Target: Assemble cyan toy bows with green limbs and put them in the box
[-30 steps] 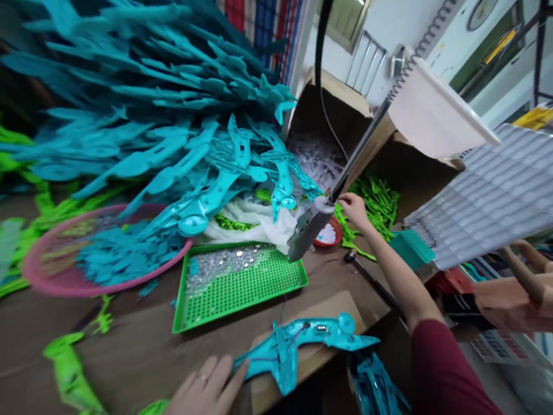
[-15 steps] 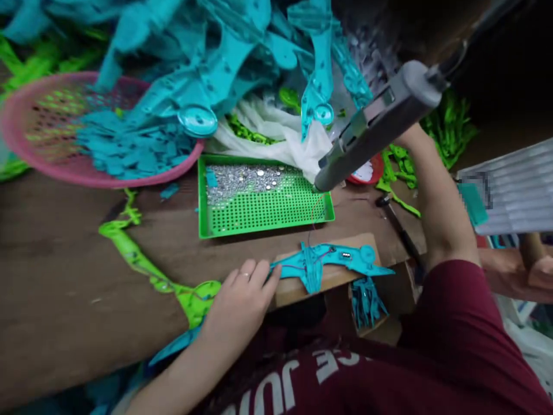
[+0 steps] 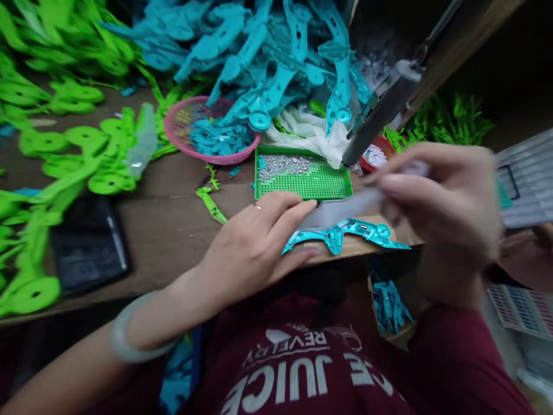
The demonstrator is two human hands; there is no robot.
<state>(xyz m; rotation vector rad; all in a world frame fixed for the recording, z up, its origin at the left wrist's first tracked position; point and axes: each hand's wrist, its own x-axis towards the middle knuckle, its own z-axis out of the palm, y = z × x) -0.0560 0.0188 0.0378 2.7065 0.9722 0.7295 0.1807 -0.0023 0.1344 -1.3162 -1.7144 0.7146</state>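
My left hand (image 3: pixel 254 242) lies open, fingers pressing the teal part's (image 3: pixel 345 233) left end on the near worktop (image 3: pixel 173 230); it runs left-right. My right hand (image 3: pixel 444 202), blurred, pinches something pale above it.

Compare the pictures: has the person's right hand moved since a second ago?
Yes. The right hand has left the red dish behind the green tray and come toward the person, now raised above the turquoise part at the table edge.

A brown wooden worktable (image 3: pixel 173 230) under dim, shadowed surroundings.
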